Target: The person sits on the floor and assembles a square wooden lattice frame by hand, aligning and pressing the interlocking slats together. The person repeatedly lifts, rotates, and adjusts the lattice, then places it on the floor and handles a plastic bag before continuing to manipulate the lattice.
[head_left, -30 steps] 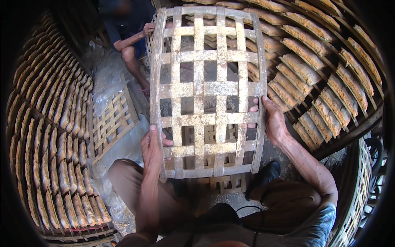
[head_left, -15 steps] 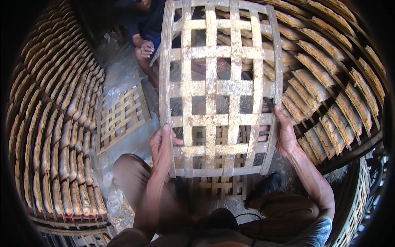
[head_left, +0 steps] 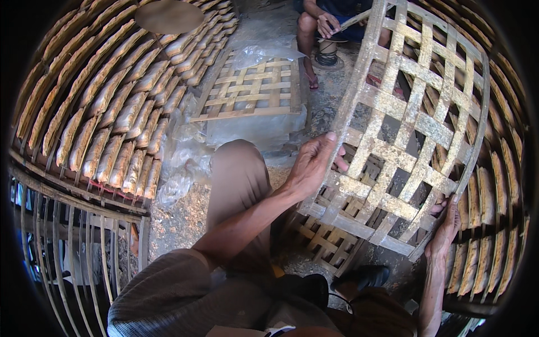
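Left hand (head_left: 317,167) has the left edge of a woven tray (head_left: 402,133) clamped, thumb on top and fingers underneath. Right hand (head_left: 443,227) has its lower right corner. So the tray's up in the air, tilted, right of the person's knee (head_left: 238,174). Another tray's partly hidden below it. Third tray (head_left: 247,103) lies on plastic (head_left: 247,133), between the left rack (head_left: 126,165) and a co-worker (head_left: 328,25).

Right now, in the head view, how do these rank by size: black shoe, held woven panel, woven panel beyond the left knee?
1. Held woven panel
2. Woven panel beyond the left knee
3. Black shoe
The held one looks nearer, so the panels' real sizes are unsure.
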### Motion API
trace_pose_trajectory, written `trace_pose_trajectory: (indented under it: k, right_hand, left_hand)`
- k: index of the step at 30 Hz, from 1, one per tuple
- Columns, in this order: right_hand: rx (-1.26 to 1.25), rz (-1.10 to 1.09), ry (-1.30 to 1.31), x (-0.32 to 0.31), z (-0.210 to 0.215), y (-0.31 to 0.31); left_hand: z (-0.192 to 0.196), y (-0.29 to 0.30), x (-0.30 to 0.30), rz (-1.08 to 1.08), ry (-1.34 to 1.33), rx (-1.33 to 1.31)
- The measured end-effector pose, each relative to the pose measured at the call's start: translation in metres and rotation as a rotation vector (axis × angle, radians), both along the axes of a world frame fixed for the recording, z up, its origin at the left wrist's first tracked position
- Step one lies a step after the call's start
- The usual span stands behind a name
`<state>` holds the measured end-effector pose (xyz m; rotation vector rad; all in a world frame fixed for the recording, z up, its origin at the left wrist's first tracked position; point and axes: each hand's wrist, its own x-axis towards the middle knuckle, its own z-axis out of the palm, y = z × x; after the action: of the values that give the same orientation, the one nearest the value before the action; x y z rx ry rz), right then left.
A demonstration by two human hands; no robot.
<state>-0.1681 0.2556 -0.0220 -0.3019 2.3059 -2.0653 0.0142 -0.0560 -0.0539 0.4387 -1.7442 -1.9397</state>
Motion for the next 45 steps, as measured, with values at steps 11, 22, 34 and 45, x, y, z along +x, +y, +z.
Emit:
trace_pose_trajectory:
  k: [11,22,34,45]
  right_hand:
    - [0.074,-0.051,-0.109,-0.028,-0.046,0.030]
    - [0.147,-0.166,-0.323,-0.041,-0.089,0.054]
    - [0.116,-0.113,-0.368,-0.055,-0.125,0.065]
    - [0.253,-0.136,-0.369,-0.059,-0.123,0.039]
  left_hand:
    - [0.087,-0.116,0.054,0.138,-0.290,-0.689]
    - [0.033,-0.407,-0.094,0.427,-0.651,-1.192]
    - [-0.002,-0.400,-0.128,0.374,-0.554,-1.408]
    - [-0.036,-0.531,-0.142,0.636,-0.766,-1.447]
